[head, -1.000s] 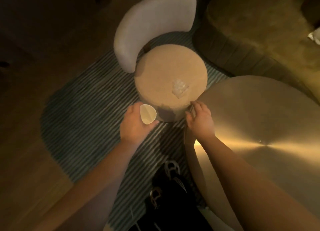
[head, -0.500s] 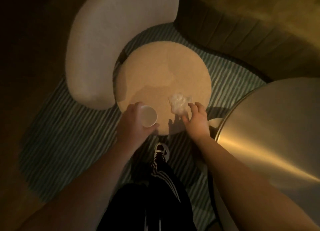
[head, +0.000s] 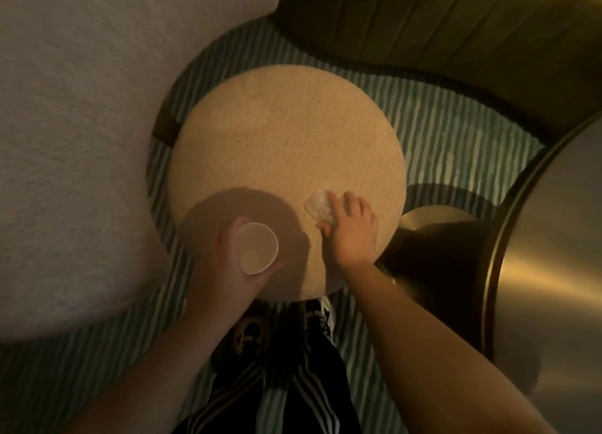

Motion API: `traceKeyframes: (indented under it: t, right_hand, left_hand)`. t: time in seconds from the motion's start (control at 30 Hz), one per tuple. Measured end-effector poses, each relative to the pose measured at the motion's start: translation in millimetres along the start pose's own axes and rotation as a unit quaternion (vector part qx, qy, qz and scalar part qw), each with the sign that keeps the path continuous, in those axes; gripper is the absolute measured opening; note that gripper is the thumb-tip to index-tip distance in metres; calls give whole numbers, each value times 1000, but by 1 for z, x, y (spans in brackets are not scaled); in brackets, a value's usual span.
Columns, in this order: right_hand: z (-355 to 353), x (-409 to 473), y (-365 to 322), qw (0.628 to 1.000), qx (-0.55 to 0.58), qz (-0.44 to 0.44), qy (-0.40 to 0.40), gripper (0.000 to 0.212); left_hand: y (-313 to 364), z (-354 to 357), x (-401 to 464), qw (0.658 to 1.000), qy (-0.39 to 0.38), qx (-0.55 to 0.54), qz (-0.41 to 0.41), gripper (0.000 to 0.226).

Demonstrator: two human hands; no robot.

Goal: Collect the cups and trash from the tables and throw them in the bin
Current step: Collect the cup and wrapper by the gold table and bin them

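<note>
My left hand (head: 228, 271) holds an empty white paper cup (head: 257, 253) upright, above the near edge of a round tan seat cushion (head: 286, 140). A crumpled piece of clear plastic trash (head: 317, 205) lies on the cushion's near right part. My right hand (head: 350, 230) is on it, fingers curled over the plastic, thumb at its near side. Most of the plastic is hidden under the fingers.
The chair's pale curved backrest (head: 81, 140) fills the left. A round brass table (head: 553, 271) stands at the right, its base (head: 436, 218) beside the cushion. A dark ribbed sofa base (head: 439, 26) is at the top. A striped rug (head: 456, 130) lies underneath, my shoes and legs (head: 286, 352) below.
I have stepped closer and leaned over the seat. My right hand moved from the brass table's edge onto the plastic trash. The left hand kept the cup.
</note>
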State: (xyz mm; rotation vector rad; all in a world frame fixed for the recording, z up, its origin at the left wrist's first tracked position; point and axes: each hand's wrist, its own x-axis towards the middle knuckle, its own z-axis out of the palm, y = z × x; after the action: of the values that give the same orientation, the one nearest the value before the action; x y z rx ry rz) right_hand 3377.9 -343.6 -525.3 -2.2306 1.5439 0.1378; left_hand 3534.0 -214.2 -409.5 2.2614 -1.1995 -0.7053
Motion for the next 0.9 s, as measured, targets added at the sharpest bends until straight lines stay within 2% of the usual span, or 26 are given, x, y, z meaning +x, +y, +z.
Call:
traceKeyframes:
  t: [0.1, 0.2, 0.37, 0.53, 0.73, 0.9]
  right_hand:
    - [-18, -7, -11, 998, 52, 29, 23, 46]
    - [-61, -27, -20, 993, 104, 47, 36, 41]
    - [-171, -92, -34, 981, 113, 42, 150, 37]
    - [-253, -173, -40, 962, 128, 115, 212, 33]
    - [-271, -299, -34, 916, 138, 255, 279, 32]
    - [-249, -409, -21, 852, 161, 381, 320, 29]
  left_hand:
    - [4, -12, 1, 1000, -9, 15, 13, 78]
    - [22, -35, 2, 998, -15, 26, 47, 78]
    - [78, -88, -2, 992, -13, 51, 116, 78]
    - [135, -122, -13, 976, -39, 17, 214, 75]
    - [195, -127, -61, 930, -107, 12, 350, 72]
    - [238, -96, -135, 883, -190, 32, 428, 73]
